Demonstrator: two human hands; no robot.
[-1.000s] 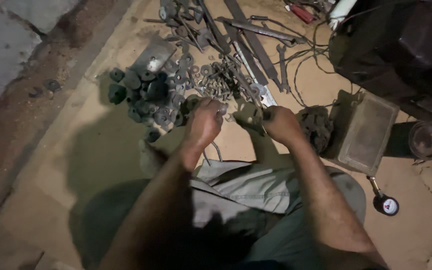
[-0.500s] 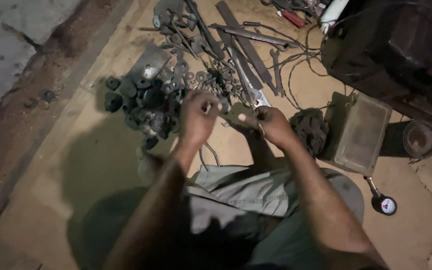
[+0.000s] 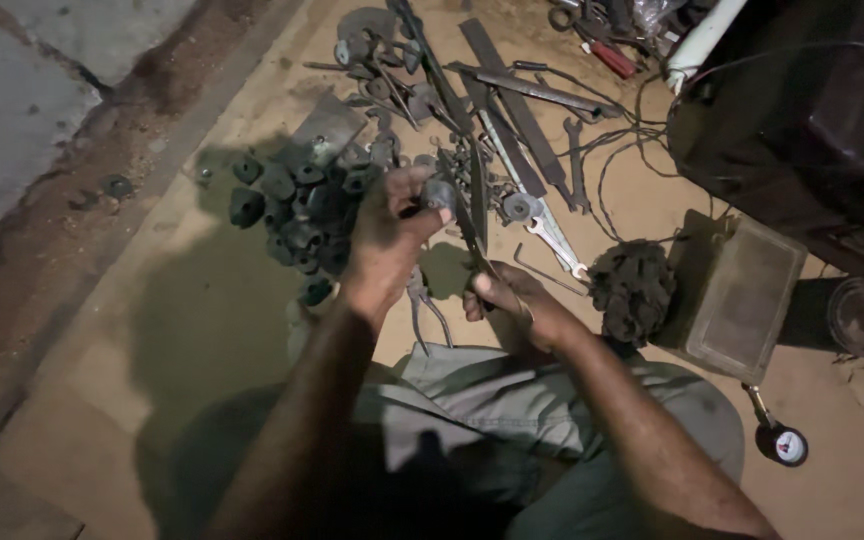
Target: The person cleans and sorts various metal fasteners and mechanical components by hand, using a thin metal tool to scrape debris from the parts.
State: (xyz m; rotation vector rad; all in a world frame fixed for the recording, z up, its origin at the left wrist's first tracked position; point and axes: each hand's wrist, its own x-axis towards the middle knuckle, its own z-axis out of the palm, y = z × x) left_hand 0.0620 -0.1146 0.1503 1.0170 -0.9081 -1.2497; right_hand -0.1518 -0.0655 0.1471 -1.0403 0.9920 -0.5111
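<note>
My left hand point(image 3: 384, 245) is raised over the floor, its fingertips pinching a small round grey metal part point(image 3: 439, 195). My right hand point(image 3: 508, 300) is lower and nearer my knee. It grips the bottom end of a thin dark metal blade-like tool point(image 3: 478, 205) that points up, away from me. The tool's upper part passes right next to the small part; I cannot tell whether they touch. A pair of pliers point(image 3: 422, 300) lies on the floor under my left hand.
A heap of dark blocky parts point(image 3: 287, 210) lies left of my hands. Wrenches and flat bars point(image 3: 527, 140) spread out beyond them. To the right are a dark rag clump point(image 3: 632, 288), a metal box point(image 3: 747, 295), a round tin point(image 3: 862, 316), a pressure gauge point(image 3: 782, 445) and a dark machine point(image 3: 802, 110).
Both hands have come back from the heap of parts toward my body. The left hand now holds the small part up, and the right hand has dropped lower with the thin tool.
</note>
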